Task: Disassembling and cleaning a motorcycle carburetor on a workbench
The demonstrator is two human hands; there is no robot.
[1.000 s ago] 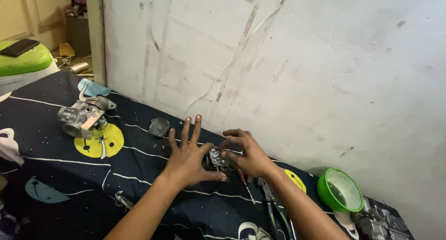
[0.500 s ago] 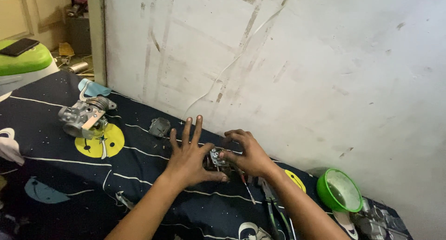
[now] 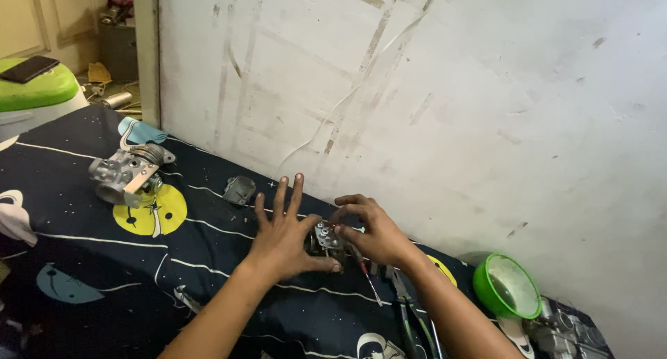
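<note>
Closest to me, one pair of pliers [image 3: 410,317] and one red-handled screwdriver [image 3: 366,276] lie on the dark space-print cloth [image 3: 90,262]. Two hands are working: the left hand [image 3: 285,237] lies flat with fingers spread wide, thumb against one small metal part [image 3: 325,238], while the right hand [image 3: 372,230] has its fingertips pinched together on that part's top. One green bowl [image 3: 506,287] sits off to the right. Further back are one small grey cover [image 3: 239,190] and one big throttle body [image 3: 128,173]. Compared to half a second ago, basically nothing has moved.
</note>
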